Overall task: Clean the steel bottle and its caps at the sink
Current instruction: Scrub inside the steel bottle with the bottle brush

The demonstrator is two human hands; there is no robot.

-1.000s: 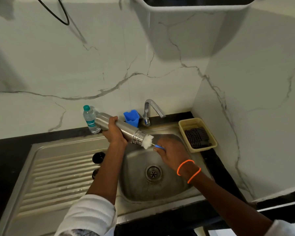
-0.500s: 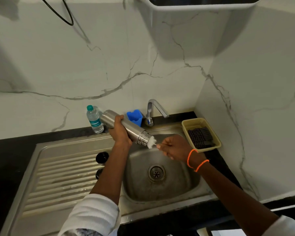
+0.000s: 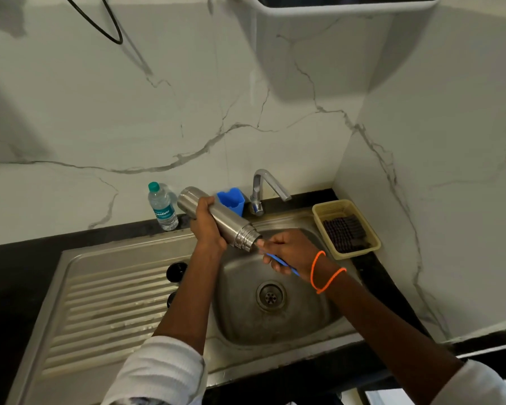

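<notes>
Now we start at the left, where the ribbed steel draining board (image 3: pixel 100 311) slopes toward the basin. Two round black caps (image 3: pixel 176 271) sit at its right edge, just beside the bowl, the nearer one half hidden by our left forearm. At the back edge of the black counter stands a clear plastic water bottle with a green cap (image 3: pixel 162 206), upright against the marble wall. Next comes our left hand (image 3: pixel 208 226), fingers curled tightly round the cylindrical steel bottle (image 3: pixel 216 217); we hold it tilted above the back left corner of the steel sink (image 3: pixel 304 317), base up toward the wall, threaded mouth pointing down and right. Behind it a blue plastic holder (image 3: pixel 231 200) stands on the counter beside the chrome tap (image 3: pixel 268 187). Our right hand (image 3: pixel 289 251), two orange bands on its wrist, clamps its fingers on the blue handle of a bottle brush (image 3: pixel 281 261); the hand is right at the bottle's mouth, and we cannot see the brush head. At the back right corner of the sink a yellow plastic basket (image 3: pixel 319 211) holds a dark scrubbing pad (image 3: pixel 345 233).
</notes>
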